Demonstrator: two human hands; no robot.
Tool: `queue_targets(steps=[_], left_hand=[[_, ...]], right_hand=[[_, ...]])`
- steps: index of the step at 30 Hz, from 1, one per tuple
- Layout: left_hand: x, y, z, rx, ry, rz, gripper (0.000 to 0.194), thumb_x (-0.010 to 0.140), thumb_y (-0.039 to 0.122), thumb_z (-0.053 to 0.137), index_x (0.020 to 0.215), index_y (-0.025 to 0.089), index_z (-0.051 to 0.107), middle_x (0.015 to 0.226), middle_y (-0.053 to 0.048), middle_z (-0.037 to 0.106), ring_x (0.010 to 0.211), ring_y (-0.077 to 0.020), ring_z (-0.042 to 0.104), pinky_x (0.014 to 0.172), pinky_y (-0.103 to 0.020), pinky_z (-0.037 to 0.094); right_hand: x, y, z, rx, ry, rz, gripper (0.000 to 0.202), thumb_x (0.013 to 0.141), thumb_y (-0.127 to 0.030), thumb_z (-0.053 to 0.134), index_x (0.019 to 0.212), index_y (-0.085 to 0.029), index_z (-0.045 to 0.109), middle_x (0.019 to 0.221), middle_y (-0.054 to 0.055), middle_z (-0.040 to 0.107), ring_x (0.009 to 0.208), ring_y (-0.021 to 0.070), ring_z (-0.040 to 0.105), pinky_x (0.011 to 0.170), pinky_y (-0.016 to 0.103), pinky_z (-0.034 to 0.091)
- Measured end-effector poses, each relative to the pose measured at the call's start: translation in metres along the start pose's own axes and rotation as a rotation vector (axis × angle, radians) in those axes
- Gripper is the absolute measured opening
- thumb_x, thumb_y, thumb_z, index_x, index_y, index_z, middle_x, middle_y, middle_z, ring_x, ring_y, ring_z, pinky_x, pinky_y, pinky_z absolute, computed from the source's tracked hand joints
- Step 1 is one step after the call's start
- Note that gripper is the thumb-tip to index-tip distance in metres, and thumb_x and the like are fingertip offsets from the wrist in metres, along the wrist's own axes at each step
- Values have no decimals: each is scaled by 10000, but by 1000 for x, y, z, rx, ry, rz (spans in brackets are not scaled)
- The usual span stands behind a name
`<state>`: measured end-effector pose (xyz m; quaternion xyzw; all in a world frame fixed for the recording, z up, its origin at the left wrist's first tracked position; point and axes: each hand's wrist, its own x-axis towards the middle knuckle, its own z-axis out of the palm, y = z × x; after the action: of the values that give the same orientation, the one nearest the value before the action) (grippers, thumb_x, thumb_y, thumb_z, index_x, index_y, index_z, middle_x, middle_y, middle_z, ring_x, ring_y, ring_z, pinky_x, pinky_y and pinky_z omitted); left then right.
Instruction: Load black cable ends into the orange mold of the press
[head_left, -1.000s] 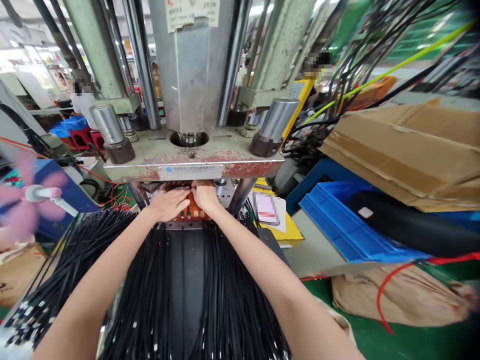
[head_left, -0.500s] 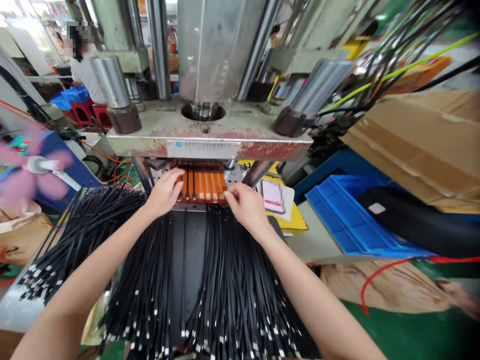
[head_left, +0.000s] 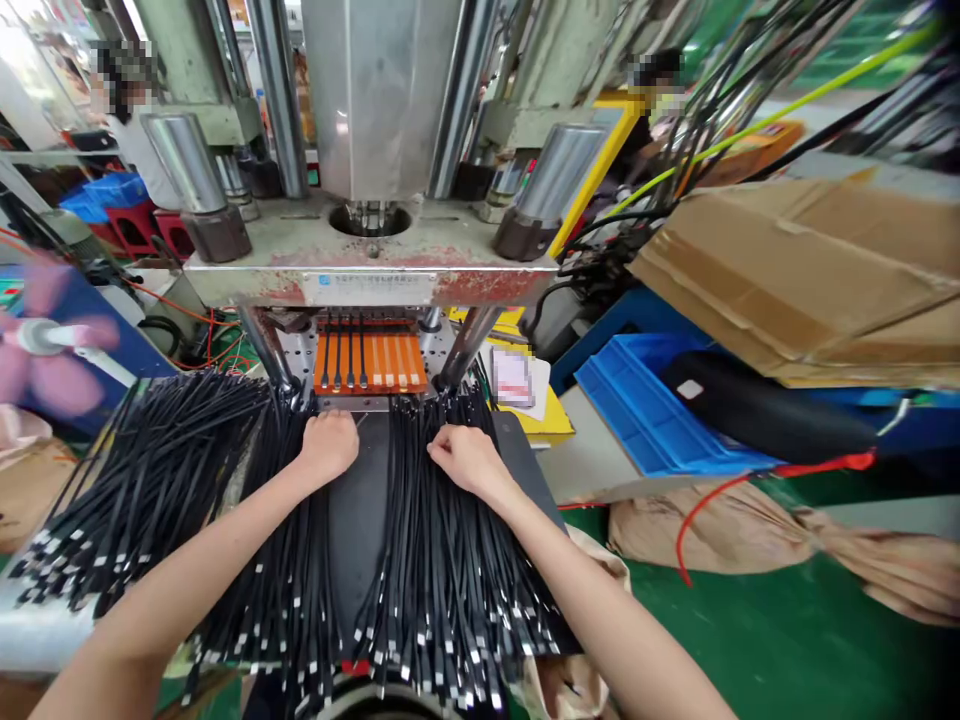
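My left hand is closed, knuckles up, above the inner edge of the left bundle of black cables. What its curled fingers hold, if anything, is hidden. Thumb and fingers of my right hand are pinched together over the right bundle of black cables; I cannot make out what is between them. Just beyond both hands lies an orange mould plate in the press. Several black cables lie side by side in its left slots, while pale slots show on the right.
The press stands in front, with thick posts at both sides. More cables are heaped at the left. A blurred pink fan is beyond. To the right are a phone, blue trays and cardboard.
Both hands have drawn back from the orange mould plate toward me, over the cable bundles. The lone cable on the dark mat no longer shows there. The view has shifted rightward.
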<state>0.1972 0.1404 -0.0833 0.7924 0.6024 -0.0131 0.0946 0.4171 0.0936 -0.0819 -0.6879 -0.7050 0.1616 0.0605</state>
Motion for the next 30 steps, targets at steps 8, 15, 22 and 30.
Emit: queue_targets(steps=[8, 15, 22, 30], left_hand=[[-37, -8, -34, -733, 140, 377, 168, 967, 313, 468, 857, 188, 495, 728, 22, 583, 651, -115, 541, 632, -231, 408], [-36, 9, -54, -1072, 91, 422, 235, 932, 378, 543, 821, 179, 488, 737, 16, 571, 624, -89, 508, 594, -209, 405], [-27, 23, -64, -1376, -121, 265, 351, 753, 420, 742, 962, 147, 669, 667, 33, 542, 483, -57, 450, 448, -179, 368], [-19, 54, -92, -1424, 82, 350, 299, 724, 395, 784, 858, 131, 737, 593, 14, 590, 442, -60, 500, 419, -165, 410]], right_hand=[[-17, -1, -16, 88, 191, 72, 140, 952, -213, 529, 924, -198, 666, 805, 26, 728, 787, 204, 695, 687, 272, 395], [-10, -6, -4, -95, -22, 34, 255, 927, -388, 604, 816, -178, 699, 857, 133, 739, 855, 303, 706, 666, 316, 415], [-30, -2, -19, 421, 257, -57, 241, 930, -327, 581, 712, -223, 580, 664, -4, 677, 640, 180, 650, 635, 261, 418], [-31, -45, -37, 942, 315, -381, 223, 966, -376, 500, 813, -219, 541, 667, -20, 630, 532, 123, 557, 543, 223, 415]])
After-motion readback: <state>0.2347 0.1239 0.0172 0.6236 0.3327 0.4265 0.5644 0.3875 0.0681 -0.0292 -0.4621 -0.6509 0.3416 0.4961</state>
